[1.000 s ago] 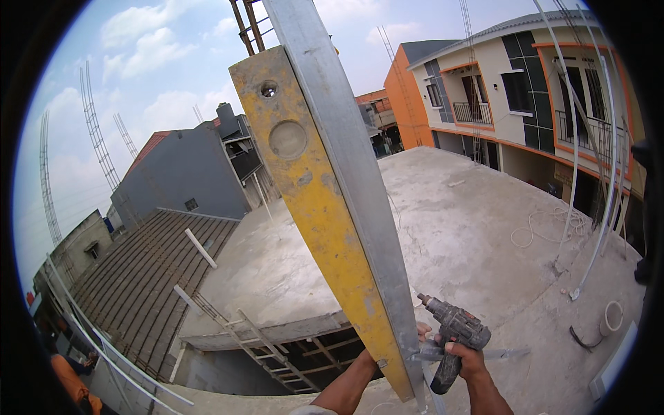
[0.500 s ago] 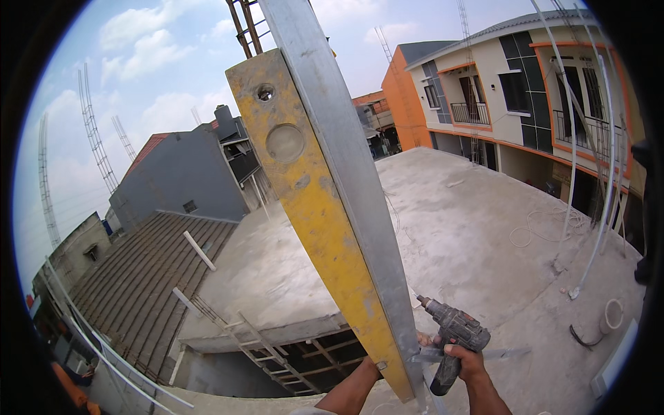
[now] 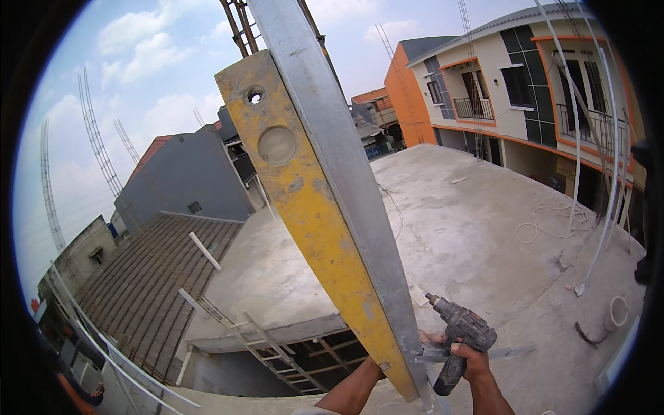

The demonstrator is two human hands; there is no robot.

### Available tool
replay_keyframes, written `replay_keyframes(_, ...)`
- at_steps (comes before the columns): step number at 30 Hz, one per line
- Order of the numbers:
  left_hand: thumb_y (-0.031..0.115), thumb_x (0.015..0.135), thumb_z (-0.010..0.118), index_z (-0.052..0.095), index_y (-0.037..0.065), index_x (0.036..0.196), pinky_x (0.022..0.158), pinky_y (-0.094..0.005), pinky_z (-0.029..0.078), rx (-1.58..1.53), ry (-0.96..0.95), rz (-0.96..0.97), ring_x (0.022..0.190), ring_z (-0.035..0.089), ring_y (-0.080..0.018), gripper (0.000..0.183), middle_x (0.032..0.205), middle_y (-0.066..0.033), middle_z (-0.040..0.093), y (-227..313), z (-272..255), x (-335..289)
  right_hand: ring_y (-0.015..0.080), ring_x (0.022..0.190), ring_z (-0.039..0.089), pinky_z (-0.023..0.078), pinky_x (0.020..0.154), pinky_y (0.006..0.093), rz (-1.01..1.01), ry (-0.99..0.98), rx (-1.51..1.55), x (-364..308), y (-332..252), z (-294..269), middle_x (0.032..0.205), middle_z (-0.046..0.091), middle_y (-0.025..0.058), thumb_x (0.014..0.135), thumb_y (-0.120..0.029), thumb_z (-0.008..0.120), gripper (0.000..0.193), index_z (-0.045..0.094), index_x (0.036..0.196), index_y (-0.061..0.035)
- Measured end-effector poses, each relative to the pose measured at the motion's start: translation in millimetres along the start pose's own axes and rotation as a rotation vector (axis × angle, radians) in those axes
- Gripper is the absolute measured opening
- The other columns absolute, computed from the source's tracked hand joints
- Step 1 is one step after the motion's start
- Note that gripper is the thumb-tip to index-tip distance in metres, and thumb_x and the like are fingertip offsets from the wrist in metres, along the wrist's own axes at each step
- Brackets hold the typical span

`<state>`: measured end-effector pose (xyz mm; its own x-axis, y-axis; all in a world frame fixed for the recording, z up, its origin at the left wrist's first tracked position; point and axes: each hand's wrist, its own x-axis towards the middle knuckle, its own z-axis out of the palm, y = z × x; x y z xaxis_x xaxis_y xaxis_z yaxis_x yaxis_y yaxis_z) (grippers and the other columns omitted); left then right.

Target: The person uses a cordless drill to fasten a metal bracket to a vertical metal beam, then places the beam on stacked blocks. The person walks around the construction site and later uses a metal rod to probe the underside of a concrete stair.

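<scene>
A long yellow, scuffed spirit level (image 3: 315,225) lies along a grey metal channel (image 3: 346,166) that rises, tilted, through the middle of the view. My left hand (image 3: 430,337) reaches behind the level's lower end, its fingertips showing past the channel's right side; it is closed around the two, with the palm hidden. In my right hand (image 3: 472,361) is a dark cordless drill (image 3: 467,328), gripped by the handle. Its tip points up and left, beside the channel and apart from it. A short metal crosspiece (image 3: 508,351) runs sideways behind the drill.
Past the channel spreads a concrete slab (image 3: 470,228) with loose cable (image 3: 543,225) and a white bucket (image 3: 616,313). A wooden ladder (image 3: 277,353) leans in an opening at lower left, near a ribbed roof (image 3: 152,290). Another person's arm (image 3: 83,393) shows at the lower left edge.
The tops of the level and channel have shifted slightly left in view, while the drill sits slightly farther right. Both hands keep their grips. The other person's arm shows more at lower left.
</scene>
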<state>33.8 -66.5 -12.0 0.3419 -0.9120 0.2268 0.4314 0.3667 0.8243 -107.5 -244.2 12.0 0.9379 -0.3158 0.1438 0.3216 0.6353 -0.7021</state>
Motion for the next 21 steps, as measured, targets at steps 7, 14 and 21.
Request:
replay_keyframes(7, 0.037, 0.086, 0.059, 0.057, 0.004, 0.108, 0.106, -0.0463, 0.026, -0.012, -0.046, 0.037, 0.118, 0.043, -0.0306, 0.040, 0.108, -0.0119, 0.057, 2, 0, 0, 0.0270, 0.095, 0.060, 0.047, 0.090, 0.0418, 0.133, 0.008, 0.045, 3, -3, 6, 0.103, 0.060, 0.0137, 0.065, -0.004, 0.061, 0.057, 0.050, 0.121, -0.0029)
replay_keyframes(14, 0.046, 0.085, 0.058, 0.058, 0.005, 0.107, 0.107, -0.0463, 0.024, 0.091, -0.054, 0.167, 0.118, 0.042, -0.0289, 0.046, 0.107, -0.0107, 0.057, -13, -40, -24, 0.0282, 0.082, 0.066, 0.057, 0.068, 0.0381, 0.126, -0.124, -0.084, 24, -12, -33, 0.102, 0.065, 0.0179, 0.064, -0.003, 0.070, 0.062, 0.051, 0.123, -0.0006)
replay_keyframes(21, 0.042, 0.078, 0.070, 0.060, 0.005, 0.101, 0.104, -0.0472, 0.031, -0.301, -0.055, 0.149, 0.114, 0.049, -0.0299, 0.044, 0.100, -0.0143, 0.063, -10, -80, -17, 0.0201, 0.079, 0.067, 0.054, 0.067, 0.0335, 0.327, -0.313, -0.527, 71, -73, -70, 0.086, 0.070, 0.0093, 0.050, -0.004, 0.086, 0.052, 0.068, 0.098, -0.0036)
